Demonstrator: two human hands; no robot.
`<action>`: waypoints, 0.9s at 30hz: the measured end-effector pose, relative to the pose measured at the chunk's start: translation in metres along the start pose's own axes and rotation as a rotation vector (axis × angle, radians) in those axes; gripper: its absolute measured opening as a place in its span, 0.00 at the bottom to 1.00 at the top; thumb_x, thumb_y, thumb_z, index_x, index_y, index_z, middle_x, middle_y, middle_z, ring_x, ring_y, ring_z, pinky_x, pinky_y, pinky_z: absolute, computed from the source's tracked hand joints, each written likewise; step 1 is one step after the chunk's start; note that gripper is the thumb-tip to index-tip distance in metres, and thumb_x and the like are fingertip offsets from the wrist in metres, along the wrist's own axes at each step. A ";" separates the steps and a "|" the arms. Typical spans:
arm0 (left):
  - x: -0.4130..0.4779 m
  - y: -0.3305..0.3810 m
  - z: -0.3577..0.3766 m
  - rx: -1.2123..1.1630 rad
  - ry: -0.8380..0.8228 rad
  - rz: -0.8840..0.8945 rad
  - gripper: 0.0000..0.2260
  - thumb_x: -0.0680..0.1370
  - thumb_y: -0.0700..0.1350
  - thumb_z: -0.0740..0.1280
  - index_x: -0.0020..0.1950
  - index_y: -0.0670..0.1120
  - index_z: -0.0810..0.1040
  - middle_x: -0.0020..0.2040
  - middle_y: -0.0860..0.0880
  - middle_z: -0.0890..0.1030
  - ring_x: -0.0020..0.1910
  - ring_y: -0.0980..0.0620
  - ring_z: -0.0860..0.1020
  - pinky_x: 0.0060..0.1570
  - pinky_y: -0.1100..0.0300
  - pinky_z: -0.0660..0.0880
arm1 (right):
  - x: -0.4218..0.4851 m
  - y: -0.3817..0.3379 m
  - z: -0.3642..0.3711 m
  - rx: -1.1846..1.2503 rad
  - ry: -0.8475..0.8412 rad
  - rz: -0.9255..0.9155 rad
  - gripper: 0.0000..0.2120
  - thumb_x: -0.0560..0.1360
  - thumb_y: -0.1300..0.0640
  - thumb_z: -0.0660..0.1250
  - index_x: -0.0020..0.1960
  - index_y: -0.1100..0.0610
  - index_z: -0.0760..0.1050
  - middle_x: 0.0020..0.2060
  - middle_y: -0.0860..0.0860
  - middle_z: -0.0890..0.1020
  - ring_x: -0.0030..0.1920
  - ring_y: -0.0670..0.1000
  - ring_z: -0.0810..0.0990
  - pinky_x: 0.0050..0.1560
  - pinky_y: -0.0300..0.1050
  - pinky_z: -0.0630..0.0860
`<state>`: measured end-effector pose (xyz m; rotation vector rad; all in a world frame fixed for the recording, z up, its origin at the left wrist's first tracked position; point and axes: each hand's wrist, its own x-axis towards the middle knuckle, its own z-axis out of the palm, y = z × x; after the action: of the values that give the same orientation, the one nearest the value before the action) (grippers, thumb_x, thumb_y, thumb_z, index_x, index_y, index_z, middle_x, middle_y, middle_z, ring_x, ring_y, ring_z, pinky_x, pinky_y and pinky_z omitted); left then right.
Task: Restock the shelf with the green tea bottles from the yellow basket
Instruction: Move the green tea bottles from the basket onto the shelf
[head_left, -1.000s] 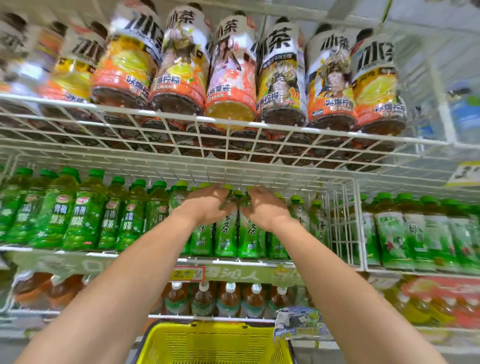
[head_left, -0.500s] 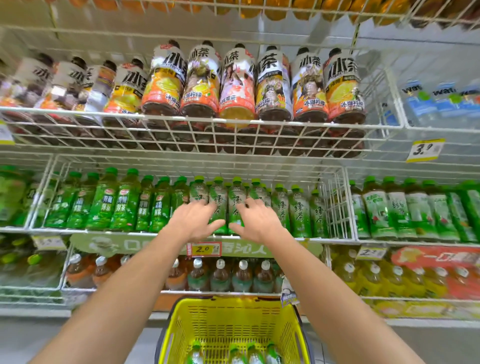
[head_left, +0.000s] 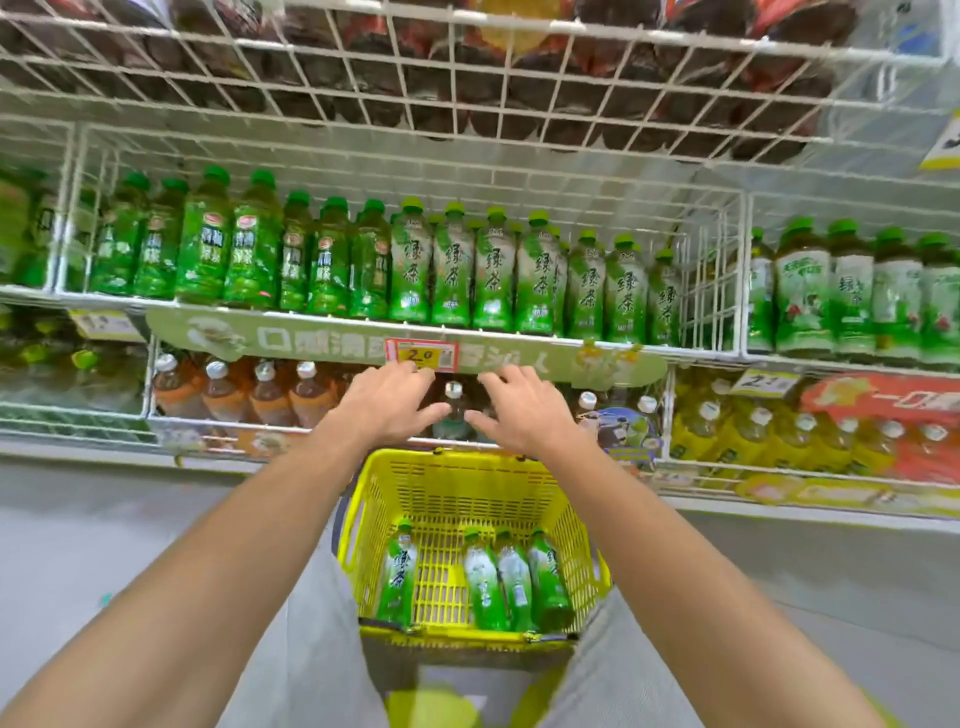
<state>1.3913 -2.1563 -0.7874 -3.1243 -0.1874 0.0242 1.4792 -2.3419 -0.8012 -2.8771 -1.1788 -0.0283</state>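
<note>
Compared with half a second earlier, both hands are drawn back and down from the row of green tea bottles on the shelf; they are now seen below the shelf edge, in front of the red price tag, above the yellow basket. The left hand and right hand are held palm-down, fingers spread wide, with nothing gripped. Both forearms are stretched forward, near each other at the wrists. Four green tea bottles are seen lying in the basket, one apart on the left, three side by side.
</note>
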 end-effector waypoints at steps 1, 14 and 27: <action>0.000 0.001 0.013 -0.009 -0.020 -0.009 0.27 0.79 0.67 0.58 0.64 0.46 0.75 0.62 0.42 0.78 0.62 0.40 0.76 0.57 0.45 0.75 | -0.002 0.002 0.011 0.009 -0.018 0.013 0.30 0.78 0.34 0.61 0.73 0.53 0.69 0.68 0.57 0.73 0.68 0.61 0.71 0.62 0.59 0.74; -0.003 -0.002 0.214 -0.170 -0.447 -0.135 0.27 0.80 0.65 0.60 0.66 0.43 0.75 0.66 0.37 0.77 0.66 0.37 0.75 0.62 0.45 0.73 | -0.028 0.010 0.210 0.159 -0.417 0.192 0.31 0.79 0.35 0.62 0.72 0.55 0.70 0.67 0.59 0.75 0.69 0.63 0.72 0.62 0.59 0.74; 0.013 -0.026 0.326 -0.342 -0.643 -0.257 0.25 0.80 0.63 0.63 0.65 0.44 0.77 0.59 0.35 0.80 0.60 0.34 0.78 0.57 0.46 0.76 | 0.004 -0.006 0.317 0.174 -0.674 0.284 0.27 0.81 0.36 0.60 0.67 0.57 0.74 0.61 0.59 0.79 0.62 0.62 0.79 0.58 0.55 0.77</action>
<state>1.3963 -2.1255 -1.1135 -3.2593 -0.6531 1.1010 1.4796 -2.3231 -1.1177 -2.9302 -0.7379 1.0584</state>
